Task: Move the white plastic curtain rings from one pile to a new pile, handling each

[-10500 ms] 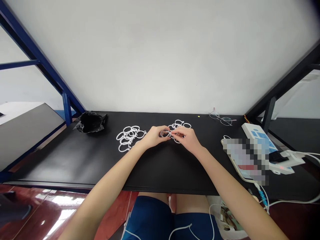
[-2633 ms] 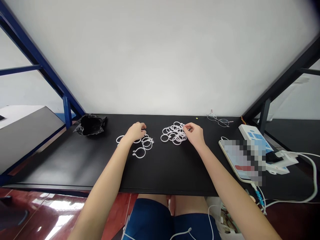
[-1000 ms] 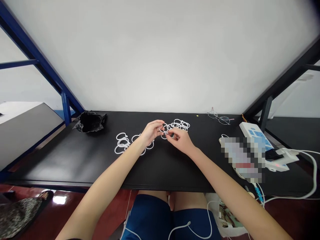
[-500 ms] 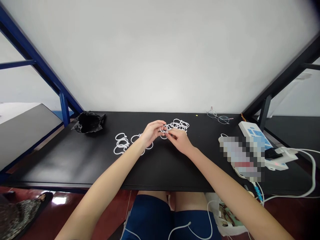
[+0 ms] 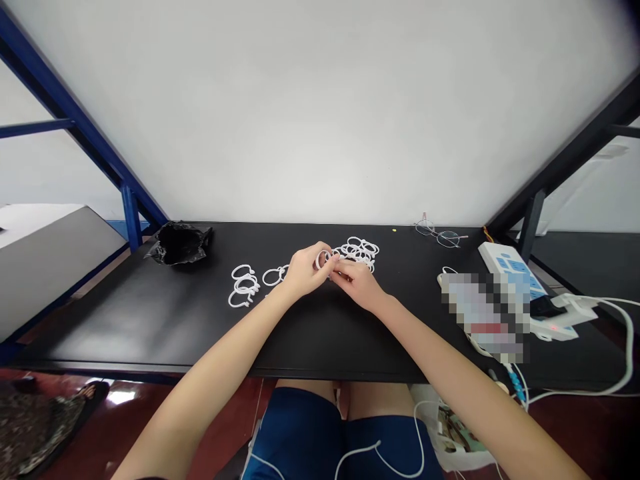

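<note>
Between my fingers is a white ring (image 5: 323,259), which looks like a plastic curtain ring. My left hand (image 5: 306,270) is closed on its left side, thumb reaching right. Pinched at its right side is my right hand (image 5: 357,280), touching the left fingertips. Several more white rings lie in a pile (image 5: 361,248) just behind my right hand. To the left on the black table rest a stack of white rings (image 5: 244,285) and a further ring (image 5: 273,277), beside my left hand, which partly hides others there.
A crumpled black plastic bag (image 5: 180,244) stands open at the back left. Eyeglasses (image 5: 440,233) lie at the back right. A white power strip (image 5: 513,270), cables and a blurred-out phone-like object (image 5: 483,317) occupy the table's right side. Blue metal struts (image 5: 131,217) rise at the left.
My left hand has turned and moved slightly right, its thumb now closing against the ring near the right fingertips. My right hand stays almost in place.
</note>
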`<state>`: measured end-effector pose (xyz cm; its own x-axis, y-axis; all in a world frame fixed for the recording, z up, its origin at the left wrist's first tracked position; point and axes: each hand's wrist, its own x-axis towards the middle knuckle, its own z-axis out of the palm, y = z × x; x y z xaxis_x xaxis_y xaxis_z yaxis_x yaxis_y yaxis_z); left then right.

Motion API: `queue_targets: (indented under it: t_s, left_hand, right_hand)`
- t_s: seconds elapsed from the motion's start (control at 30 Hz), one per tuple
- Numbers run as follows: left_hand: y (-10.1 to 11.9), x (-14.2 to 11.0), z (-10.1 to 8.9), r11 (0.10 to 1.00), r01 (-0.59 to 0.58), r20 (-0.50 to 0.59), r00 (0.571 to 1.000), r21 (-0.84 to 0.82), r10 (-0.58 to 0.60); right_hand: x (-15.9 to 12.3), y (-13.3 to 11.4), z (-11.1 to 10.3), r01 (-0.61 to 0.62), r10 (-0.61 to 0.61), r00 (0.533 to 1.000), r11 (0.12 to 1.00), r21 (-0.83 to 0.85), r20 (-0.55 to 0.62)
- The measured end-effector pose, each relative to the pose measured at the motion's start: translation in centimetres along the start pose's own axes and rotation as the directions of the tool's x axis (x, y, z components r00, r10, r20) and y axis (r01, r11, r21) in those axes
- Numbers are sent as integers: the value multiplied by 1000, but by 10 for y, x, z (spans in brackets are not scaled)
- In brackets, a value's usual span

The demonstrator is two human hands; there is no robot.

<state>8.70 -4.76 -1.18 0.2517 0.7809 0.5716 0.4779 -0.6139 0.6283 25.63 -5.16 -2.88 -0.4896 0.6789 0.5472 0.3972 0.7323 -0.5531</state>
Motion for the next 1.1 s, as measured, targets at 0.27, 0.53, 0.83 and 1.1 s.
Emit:
queue_targets:
  t_s: [0.27, 0.53, 0.83, 1.1]
  left_hand:
    - [-1, 2, -4, 1000, 21, 52, 998, -20, -19]
    - [1, 3, -2, 996, 52, 14, 999, -67, -52]
    - [-1, 1, -1, 995, 60, 36, 998, -82, -58]
    - [3, 2, -2, 988, 80, 29, 997, -132, -77]
  right_hand:
    - [-1, -6, 4, 5, -5, 998, 1000, 2, 59]
    - [-3, -3, 11, 12, -13, 999, 999, -30, -33]
    - [-3, -6, 11, 2, -3, 1000, 1000, 26, 23]
    - [-3, -4, 11, 16, -16, 1000, 1000, 8, -11]
